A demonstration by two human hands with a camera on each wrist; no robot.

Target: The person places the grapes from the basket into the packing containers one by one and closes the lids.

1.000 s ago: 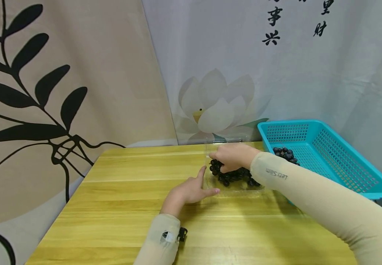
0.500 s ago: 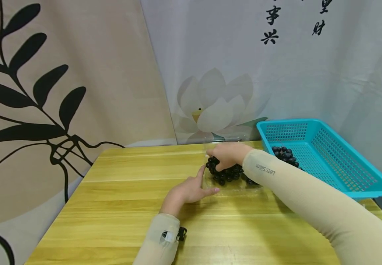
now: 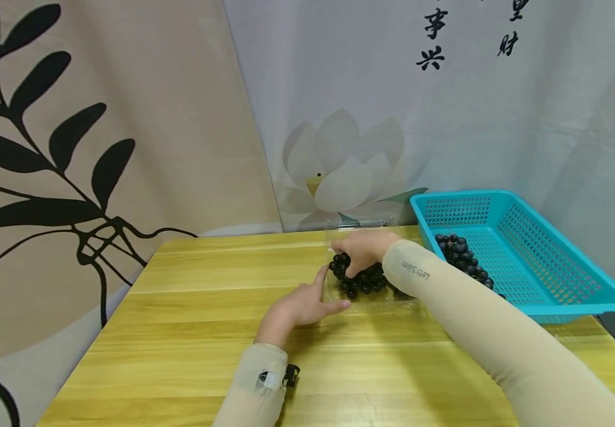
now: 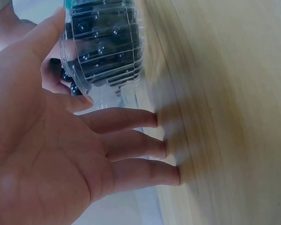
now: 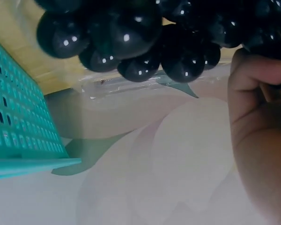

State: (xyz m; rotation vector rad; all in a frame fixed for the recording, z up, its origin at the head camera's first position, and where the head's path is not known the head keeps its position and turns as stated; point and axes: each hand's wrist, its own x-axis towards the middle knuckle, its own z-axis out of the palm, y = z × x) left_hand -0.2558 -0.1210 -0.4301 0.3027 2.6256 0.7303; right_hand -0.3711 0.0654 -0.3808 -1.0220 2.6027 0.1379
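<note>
My right hand [image 3: 363,249] reaches into a clear plastic box [image 3: 373,306] and grips a bunch of dark grapes [image 3: 365,283]. In the right wrist view, round shiny grapes [image 5: 126,35] fill the top, beside the bent thumb and fingers; the exact grip is partly hidden. My left hand [image 3: 304,305] steadies the box at its near left corner, with thumb and forefinger spread against it. Its other fingers [image 4: 136,143] are extended, tips on the wooden table. Through the ribbed box wall [image 4: 139,51], grapes show in the left wrist view.
A turquoise perforated basket [image 3: 537,231] stands right of the box, with another bunch of dark grapes [image 3: 459,255] at its left side. The wooden table [image 3: 206,308] meets a printed curtain [image 3: 206,118] at the back. My right forearm crosses before the basket.
My right hand has shifted slightly left with the grapes. The right arm has swung left, showing more of the basket's grapes. My left hand has kept its place at the box.
</note>
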